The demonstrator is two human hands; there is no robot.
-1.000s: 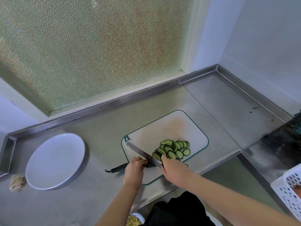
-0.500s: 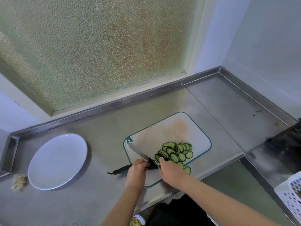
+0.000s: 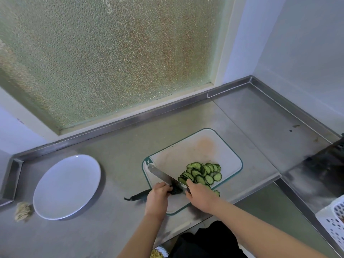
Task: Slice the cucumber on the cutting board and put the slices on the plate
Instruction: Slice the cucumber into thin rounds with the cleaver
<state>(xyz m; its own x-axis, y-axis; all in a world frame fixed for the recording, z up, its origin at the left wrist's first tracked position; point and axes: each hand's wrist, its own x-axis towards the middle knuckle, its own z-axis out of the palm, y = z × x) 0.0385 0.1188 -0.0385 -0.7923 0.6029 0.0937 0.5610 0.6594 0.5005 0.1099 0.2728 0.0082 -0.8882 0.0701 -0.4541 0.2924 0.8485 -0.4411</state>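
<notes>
A white cutting board [image 3: 195, 151] with a green rim lies on the steel counter. Several cucumber slices [image 3: 202, 173] are fanned out on its right half. My left hand [image 3: 157, 197] grips the uncut cucumber [image 3: 137, 196], whose dark tail sticks out to the left over the counter. My right hand [image 3: 200, 197] holds the knife [image 3: 162, 175], its handle hidden in my fist. The blade slants up-left across the cucumber between my two hands. An empty white plate [image 3: 65, 187] sits far left of the board.
A crumpled beige scrubber [image 3: 23, 211] lies left of the plate. A white perforated basket [image 3: 333, 226] stands at the lower right, with a dark stove surface [image 3: 325, 170] above it. A raised steel rim [image 3: 130, 120] runs along the back under a frosted window.
Both hands and the knife stay at almost the same spot on the cucumber. The pile of slices looks slightly more spread. The view has shifted a little.
</notes>
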